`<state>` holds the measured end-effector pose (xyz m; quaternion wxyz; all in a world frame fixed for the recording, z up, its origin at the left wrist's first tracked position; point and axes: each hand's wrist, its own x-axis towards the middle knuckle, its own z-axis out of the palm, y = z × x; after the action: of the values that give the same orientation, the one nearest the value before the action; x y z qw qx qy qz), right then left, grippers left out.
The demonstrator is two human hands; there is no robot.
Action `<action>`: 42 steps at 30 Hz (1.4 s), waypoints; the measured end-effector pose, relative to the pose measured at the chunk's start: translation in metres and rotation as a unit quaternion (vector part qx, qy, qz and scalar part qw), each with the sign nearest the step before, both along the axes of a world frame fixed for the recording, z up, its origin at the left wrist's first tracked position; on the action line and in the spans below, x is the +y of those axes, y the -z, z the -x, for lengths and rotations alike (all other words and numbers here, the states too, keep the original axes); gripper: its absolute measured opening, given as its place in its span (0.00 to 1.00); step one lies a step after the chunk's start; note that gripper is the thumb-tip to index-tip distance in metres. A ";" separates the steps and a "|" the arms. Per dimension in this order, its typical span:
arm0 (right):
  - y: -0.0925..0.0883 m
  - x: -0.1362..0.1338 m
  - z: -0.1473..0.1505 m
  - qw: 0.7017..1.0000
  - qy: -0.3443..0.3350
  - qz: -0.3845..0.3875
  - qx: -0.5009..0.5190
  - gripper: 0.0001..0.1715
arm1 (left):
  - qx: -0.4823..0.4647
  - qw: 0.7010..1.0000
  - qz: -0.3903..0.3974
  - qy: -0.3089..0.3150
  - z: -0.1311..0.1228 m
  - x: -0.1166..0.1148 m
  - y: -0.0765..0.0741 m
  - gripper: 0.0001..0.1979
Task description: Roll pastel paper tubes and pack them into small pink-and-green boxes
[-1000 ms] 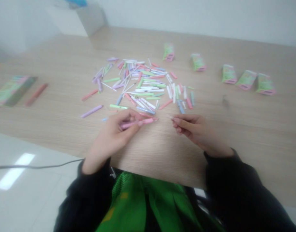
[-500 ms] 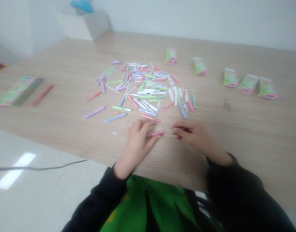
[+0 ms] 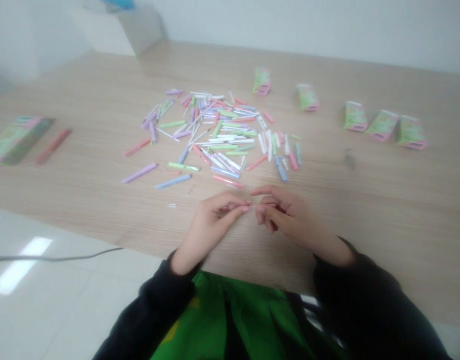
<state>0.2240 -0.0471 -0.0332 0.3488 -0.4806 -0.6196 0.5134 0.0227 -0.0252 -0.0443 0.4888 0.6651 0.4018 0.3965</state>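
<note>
My left hand [image 3: 218,215] is closed in a pinch on a pink pen barrel [image 3: 248,203], which the fingers almost wholly cover. Close to its right, my right hand [image 3: 280,210] pinches something thin between thumb and fingers, its index finger reaching out above. What that piece is stays too small and blurred to tell. The fingertips of both hands nearly meet, low over the table. Just beyond them lies a red pen barrel [image 3: 229,181], at the near edge of a pile of pen parts [image 3: 230,140] in white, green, purple, blue and red.
Several small green and pink boxes [image 3: 382,125] stand at the back right of the wooden table [image 3: 365,200]. A flat green pack [image 3: 16,140] and a red pen [image 3: 53,146] lie at the far left. A white box [image 3: 121,30] is behind. Small clear pieces [image 3: 172,206] lie left of my hands.
My right hand has moved left, up to my left hand, and its index finger now extends. The left fingers have closed further over the pink barrel. The view has shifted slightly.
</note>
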 end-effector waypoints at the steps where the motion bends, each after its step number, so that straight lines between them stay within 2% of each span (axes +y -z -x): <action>1: -0.001 -0.001 0.000 1.000 -0.011 -0.021 -0.014 0.15 | -0.008 1.000 0.025 0.003 0.000 0.000 -0.001 0.04; 5: -0.002 -0.004 0.000 0.995 -0.004 -0.091 -0.048 0.14 | -0.034 0.997 0.072 -0.001 -0.001 0.000 0.000 0.06; 10: 0.001 -0.004 0.004 0.994 0.023 -0.101 -0.040 0.12 | -0.052 0.993 0.106 -0.003 -0.004 -0.004 0.004 0.08; 18: -0.006 -0.009 0.005 0.989 0.053 -0.122 -0.058 0.12 | -0.069 0.992 0.102 -0.028 -0.003 -0.002 0.006 0.09; 24: -0.005 -0.010 0.007 0.983 0.049 -0.149 -0.097 0.12 | -0.074 0.990 0.116 -0.014 -0.004 -0.002 0.006 0.13; 33: -0.010 -0.010 0.004 0.981 0.005 -0.145 -0.131 0.14 | -0.077 0.991 0.114 -0.001 -0.003 -0.002 0.006 0.08; 42: -0.012 -0.007 0.003 0.972 -0.007 -0.166 -0.168 0.15 | -0.051 0.992 0.112 0.003 -0.004 -0.002 0.006 0.08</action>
<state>0.2212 -0.0543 -0.0213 0.3114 -0.4911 -0.7491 0.3173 0.0262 -0.0276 -0.0503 0.5814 0.5860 0.4164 0.3811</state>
